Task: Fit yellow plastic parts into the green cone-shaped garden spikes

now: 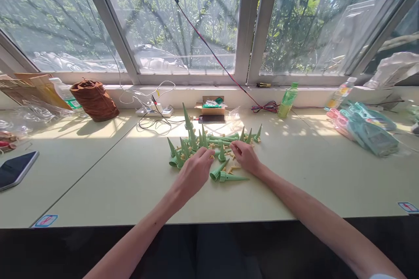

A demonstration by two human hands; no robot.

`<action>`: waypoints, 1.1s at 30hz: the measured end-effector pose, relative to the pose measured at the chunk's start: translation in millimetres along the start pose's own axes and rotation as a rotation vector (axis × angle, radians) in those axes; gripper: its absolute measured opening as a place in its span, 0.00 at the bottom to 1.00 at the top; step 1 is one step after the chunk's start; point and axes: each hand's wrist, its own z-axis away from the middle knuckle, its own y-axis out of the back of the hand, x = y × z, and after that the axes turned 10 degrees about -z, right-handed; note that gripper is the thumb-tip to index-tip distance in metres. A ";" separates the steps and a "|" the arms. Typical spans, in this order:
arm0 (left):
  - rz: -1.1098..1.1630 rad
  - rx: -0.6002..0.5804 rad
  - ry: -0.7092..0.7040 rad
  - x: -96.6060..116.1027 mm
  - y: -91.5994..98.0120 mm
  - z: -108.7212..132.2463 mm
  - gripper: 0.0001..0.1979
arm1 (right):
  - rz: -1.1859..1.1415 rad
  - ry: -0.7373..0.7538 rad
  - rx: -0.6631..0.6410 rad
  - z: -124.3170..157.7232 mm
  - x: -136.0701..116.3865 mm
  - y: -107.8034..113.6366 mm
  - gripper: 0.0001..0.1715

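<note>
A heap of hollow green plastic spikes (186, 117) with small yellow valve-like pieces (233, 168) lies mid-table; several spikes stand point up. Over the heap's near left side, my left hand (198, 166) has its fingers closed in a pinch; what they hold, if anything, is hidden. At the heap's right side, the fingers of my right hand (246, 155) are pinched together among yellow pieces, and their content is too small to make out. One upright spike (221, 153) stands between the hands. Nearer me, another green spike (233, 177) lies on its side, point to the right.
Behind the heap are a small open box (212, 111), a dark phone (211, 119) and a power strip with cables (155, 111). A green bottle (288, 100) and bagged items (369, 130) stand right. At left are a brown pouch (94, 100) and another phone (18, 169).
</note>
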 end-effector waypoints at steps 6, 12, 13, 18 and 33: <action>0.080 0.224 -0.218 13.6 -21.7 -43.9 0.08 | 0.016 0.074 0.004 7.4 -0.8 -3.2 0.15; -0.028 0.360 -0.236 7.4 -53.7 -40.4 0.07 | -0.003 0.074 0.096 10.6 -3.1 1.1 0.17; -0.039 0.360 -0.232 6.6 -56.7 -37.8 0.08 | -0.017 0.085 0.102 11.0 -4.1 1.8 0.17; -0.015 0.349 -0.244 6.0 -62.8 -31.5 0.09 | -0.068 0.168 0.008 12.8 -10.6 5.0 0.16; 0.194 0.241 -0.221 5.7 -63.3 -26.4 0.11 | -0.146 0.059 -0.055 10.2 -25.5 8.7 0.15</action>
